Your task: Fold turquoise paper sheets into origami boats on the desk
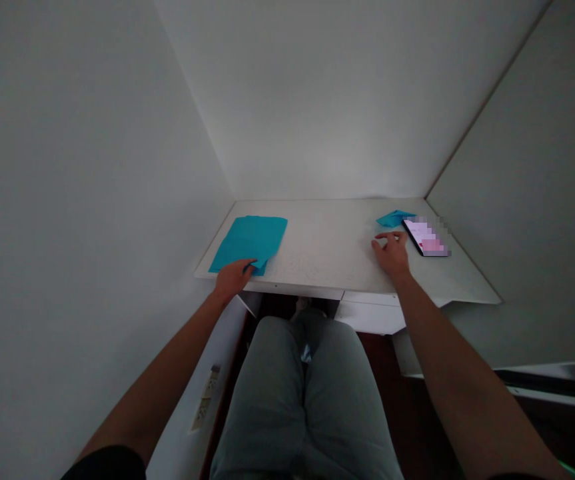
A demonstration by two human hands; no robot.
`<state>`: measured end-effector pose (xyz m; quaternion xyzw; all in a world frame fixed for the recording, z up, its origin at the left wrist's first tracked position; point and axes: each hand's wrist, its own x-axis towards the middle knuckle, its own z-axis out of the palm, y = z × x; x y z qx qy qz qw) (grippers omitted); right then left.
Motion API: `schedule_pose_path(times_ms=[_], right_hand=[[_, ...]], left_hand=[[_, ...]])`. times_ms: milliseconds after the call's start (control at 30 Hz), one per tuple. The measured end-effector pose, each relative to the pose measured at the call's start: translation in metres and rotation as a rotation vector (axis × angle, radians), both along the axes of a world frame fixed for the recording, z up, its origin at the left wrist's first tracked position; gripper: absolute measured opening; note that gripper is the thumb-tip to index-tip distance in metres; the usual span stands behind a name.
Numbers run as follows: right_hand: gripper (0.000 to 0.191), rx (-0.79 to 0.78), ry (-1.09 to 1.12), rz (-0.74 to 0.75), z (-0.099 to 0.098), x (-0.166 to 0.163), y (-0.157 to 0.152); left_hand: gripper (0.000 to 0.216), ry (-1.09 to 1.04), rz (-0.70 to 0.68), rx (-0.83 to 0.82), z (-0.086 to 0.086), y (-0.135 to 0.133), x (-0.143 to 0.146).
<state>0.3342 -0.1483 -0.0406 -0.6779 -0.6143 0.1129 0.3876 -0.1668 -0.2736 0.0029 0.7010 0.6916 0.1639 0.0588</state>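
Note:
A stack of blue paper sheets (252, 239) lies on the left part of the white desk (327, 250). My left hand (234, 277) is at its front edge, thumb and fingers closed on the corner of the top sheet, which lifts and curls slightly. Over the right side of the desk, my right hand (392, 253) is open, with a gap between thumb and forefinger and nothing held. Just beyond its fingers rests a folded blue paper piece (394, 218). A phone (424, 237) with a lit, partly blurred screen lies to the right of that hand.
White walls rise behind and to the left (117, 200), and a grey panel (532, 200) bounds the right. A drawer (367, 313) shows under the desk's front edge. My legs (307, 400) are below, and a wall socket (204, 397) is at lower left.

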Motion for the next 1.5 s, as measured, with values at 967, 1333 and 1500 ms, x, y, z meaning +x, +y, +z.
schedule_pose_path(times_ms=[967, 1333, 1500], right_hand=[[0.035, 0.059, 0.046, 0.045, -0.002, 0.001, 0.004], [0.032, 0.064, 0.042, 0.055, -0.004, 0.002, 0.007], [0.033, 0.082, 0.038, 0.054, -0.005, 0.003, 0.008]], left_hand=[[0.024, -0.995, 0.537, -0.185, 0.014, 0.011, 0.061], [0.098, -1.247, 0.245, -0.179, 0.059, 0.044, 0.075], [0.093, -0.99, -0.098, -0.266, 0.056, 0.069, 0.136]])
